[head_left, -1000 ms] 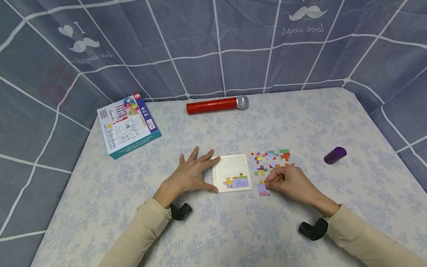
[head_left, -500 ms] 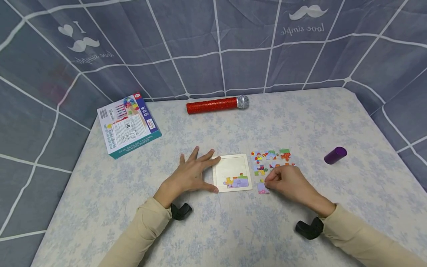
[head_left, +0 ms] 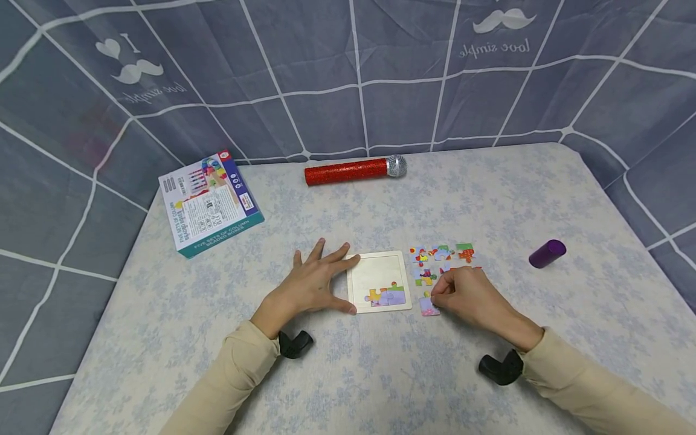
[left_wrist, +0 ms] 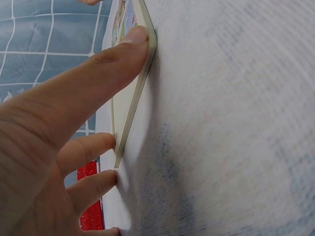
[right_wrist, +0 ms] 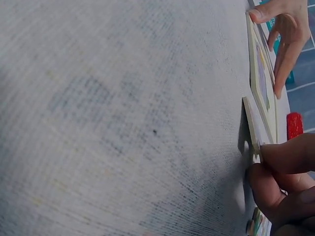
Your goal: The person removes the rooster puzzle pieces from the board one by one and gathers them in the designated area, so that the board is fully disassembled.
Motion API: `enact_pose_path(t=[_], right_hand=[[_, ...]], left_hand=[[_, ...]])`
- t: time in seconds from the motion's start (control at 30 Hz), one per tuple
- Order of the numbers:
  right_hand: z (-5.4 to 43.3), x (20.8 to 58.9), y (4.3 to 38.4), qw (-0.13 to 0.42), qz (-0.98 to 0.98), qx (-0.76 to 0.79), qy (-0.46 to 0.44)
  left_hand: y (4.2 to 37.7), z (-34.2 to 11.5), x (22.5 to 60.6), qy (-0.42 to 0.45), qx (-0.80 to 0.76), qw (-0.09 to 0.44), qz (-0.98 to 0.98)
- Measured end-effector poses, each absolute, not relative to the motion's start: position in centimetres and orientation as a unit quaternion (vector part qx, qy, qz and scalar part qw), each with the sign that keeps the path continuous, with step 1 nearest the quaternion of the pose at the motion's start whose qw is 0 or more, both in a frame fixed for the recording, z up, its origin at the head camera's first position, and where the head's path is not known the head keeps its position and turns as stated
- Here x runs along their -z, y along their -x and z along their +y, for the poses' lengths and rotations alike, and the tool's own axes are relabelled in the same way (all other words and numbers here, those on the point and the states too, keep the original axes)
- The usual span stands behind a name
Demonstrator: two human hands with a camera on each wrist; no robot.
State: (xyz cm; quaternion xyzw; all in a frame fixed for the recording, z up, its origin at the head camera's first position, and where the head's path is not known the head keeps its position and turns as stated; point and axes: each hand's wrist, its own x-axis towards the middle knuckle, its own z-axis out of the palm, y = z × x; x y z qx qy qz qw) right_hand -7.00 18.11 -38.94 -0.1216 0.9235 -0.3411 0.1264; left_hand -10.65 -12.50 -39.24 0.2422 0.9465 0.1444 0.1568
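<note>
In the head view a square pale wooden puzzle board lies mid-table, with a few joined jigsaw pieces in its near right part. My left hand lies at its left side with fingers spread, thumb and index fingertip resting on the frame's two left corners. Just right of the board, my right hand pinches a lilac and pink puzzle piece between thumb and finger. In the right wrist view that puzzle piece is tilted, with a shadow under it, close beside the board.
Several loose puzzle pieces lie behind the right hand, some partly hidden by it. A purple cylinder stands farther right. Toward the back are a red glitter microphone and a boxed toy set. Grey-blue checked cloth hangs behind the table.
The right wrist has shifted slightly left while the fingertips stay at the lilac piece, which moved very little. The left hand and the board have stayed still.
</note>
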Motion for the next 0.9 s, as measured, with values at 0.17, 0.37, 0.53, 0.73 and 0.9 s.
enact_pose_path(t=[0.17, 0.37, 0.53, 0.73, 0.9], right_hand=[[17.9, 39.0, 7.0, 0.119, 0.923, 0.344, 0.125], [17.9, 38.9, 7.1, 0.119, 0.925, 0.336, 0.128], [18.0, 38.4, 7.4, 0.111, 0.924, 0.338, 0.143], [17.3, 38.2, 7.7, 0.104, 0.917, 0.347, 0.168], [16.1, 38.4, 8.0, 0.105, 0.907, 0.367, 0.18]], left_hand=[[10.7, -12.5, 39.2, -0.243, -0.145, 0.157, 0.946], [10.7, -12.5, 39.1, -0.24, -0.144, 0.16, 0.947], [10.7, -12.5, 39.1, -0.24, -0.144, 0.16, 0.947], [10.6, -12.5, 39.1, -0.241, -0.144, 0.157, 0.947], [10.6, -12.5, 39.2, -0.24, -0.147, 0.158, 0.946]])
